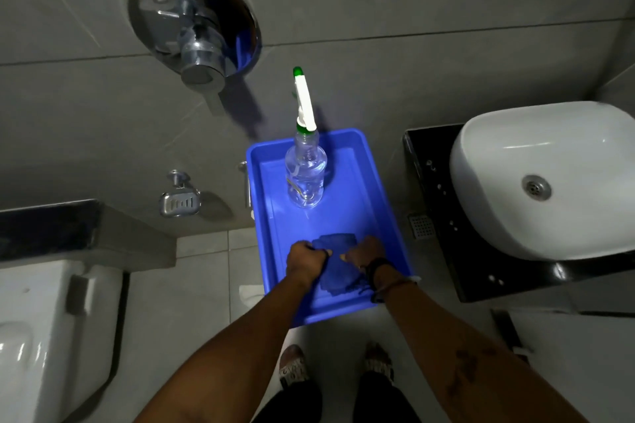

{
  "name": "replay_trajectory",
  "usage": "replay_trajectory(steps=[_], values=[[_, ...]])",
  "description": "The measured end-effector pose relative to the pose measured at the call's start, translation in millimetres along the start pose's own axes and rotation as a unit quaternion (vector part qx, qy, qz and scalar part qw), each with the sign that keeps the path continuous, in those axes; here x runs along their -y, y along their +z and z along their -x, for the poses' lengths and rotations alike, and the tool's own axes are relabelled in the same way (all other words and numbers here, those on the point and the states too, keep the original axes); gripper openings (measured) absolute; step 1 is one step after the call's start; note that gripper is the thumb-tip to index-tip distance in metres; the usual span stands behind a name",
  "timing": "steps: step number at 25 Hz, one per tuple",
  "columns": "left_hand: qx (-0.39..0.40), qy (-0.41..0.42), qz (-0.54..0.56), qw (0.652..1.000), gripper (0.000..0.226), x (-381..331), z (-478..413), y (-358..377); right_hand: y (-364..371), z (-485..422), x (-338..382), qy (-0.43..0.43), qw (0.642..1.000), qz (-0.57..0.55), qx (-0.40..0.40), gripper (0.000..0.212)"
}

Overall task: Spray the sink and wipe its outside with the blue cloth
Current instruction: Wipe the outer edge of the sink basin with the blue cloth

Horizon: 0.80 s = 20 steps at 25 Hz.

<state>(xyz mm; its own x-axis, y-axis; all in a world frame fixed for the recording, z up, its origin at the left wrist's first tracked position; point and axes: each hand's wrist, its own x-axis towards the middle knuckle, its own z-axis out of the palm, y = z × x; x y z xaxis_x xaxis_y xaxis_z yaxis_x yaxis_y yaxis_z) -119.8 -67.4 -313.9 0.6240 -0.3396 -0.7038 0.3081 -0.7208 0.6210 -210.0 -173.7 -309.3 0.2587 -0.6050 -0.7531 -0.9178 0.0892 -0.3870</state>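
fingers [324, 252] of both your hands are closed on the blue cloth [335, 271], low in the blue tray [378, 189] at frame centre. spray bottle [305, 175] stands untouched; sink [536, 178], at right, looks neither sprayed nor wiped: everything remains.

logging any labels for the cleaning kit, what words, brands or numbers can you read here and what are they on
None can be read.
spray bottle: clear body, no label visible.
blue tray: plain, no marking.
blue cloth, held by left hand and right hand: no tag shown.
sink: no brand mark visible.
shoes: a pattern, too blurred to read as text.
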Motion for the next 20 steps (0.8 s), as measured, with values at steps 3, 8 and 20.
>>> replay_trajectory(steps=[3, 8, 20], values=[[0.061, -0.006, 0.12, 0.991, 0.026, -0.9, 7.3, -5.4, -17.9, 4.4, -1.3, 0.015, 0.993, -0.104, 0.06, 0.05], [0.183, 0.026, 0.252, 0.95, 0.007, -18.3, 34.8, -14.4, -61.8, 36.0, -10.9, -0.051, 0.969, -0.216, 0.108, 0.021], [0.156, 0.007, 0.164, 0.974, 0.025, -41.7, 99.8, 105.0, -167.7, 89.5, -121.0, -0.102, 0.968, -0.231, -0.01, 0.011]])
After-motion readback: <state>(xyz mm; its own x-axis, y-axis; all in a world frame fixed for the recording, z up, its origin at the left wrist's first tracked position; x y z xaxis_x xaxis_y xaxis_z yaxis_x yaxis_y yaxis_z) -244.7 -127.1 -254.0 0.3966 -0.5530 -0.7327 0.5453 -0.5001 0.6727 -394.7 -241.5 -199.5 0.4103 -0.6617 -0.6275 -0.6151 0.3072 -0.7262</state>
